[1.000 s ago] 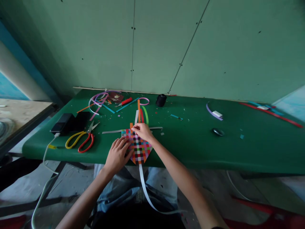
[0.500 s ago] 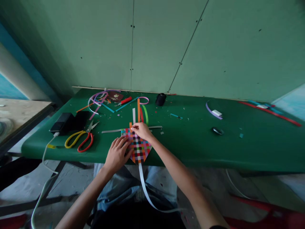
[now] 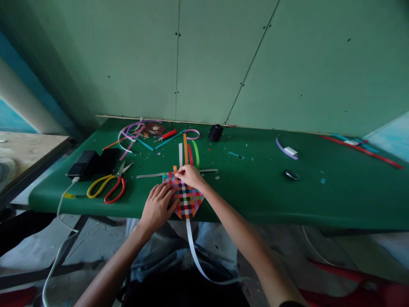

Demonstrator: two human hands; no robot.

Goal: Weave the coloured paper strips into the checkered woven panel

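Observation:
A checkered woven piece of many-coloured flat strips (image 3: 187,204) lies at the table's front edge. My left hand (image 3: 159,204) rests flat on its left side, fingers spread. Over its upper edge, my right hand (image 3: 191,175) has thumb and forefinger pinched on a strip, largely hidden by the fingertips. A short orange strip end (image 3: 175,169) stands just left of that pinch. Beyond my right hand, loose white (image 3: 180,154), orange (image 3: 185,147), red (image 3: 190,154) and green (image 3: 196,154) strip ends stick up. A long white strip (image 3: 192,249) hangs from the bottom point toward my lap.
Yellow-and-red-handled scissors (image 3: 112,181) lie left of my left hand, near a black box with a cable (image 3: 83,165). Behind are a red-handled cutter (image 3: 168,134), tangled strips (image 3: 129,131) and a black spool (image 3: 216,133). A dark computer mouse (image 3: 291,175) lies to the right.
My right fingertips have shifted very slightly at the weave's upper edge. The white and orange upright strips have tilted a little. My left hand stays in place.

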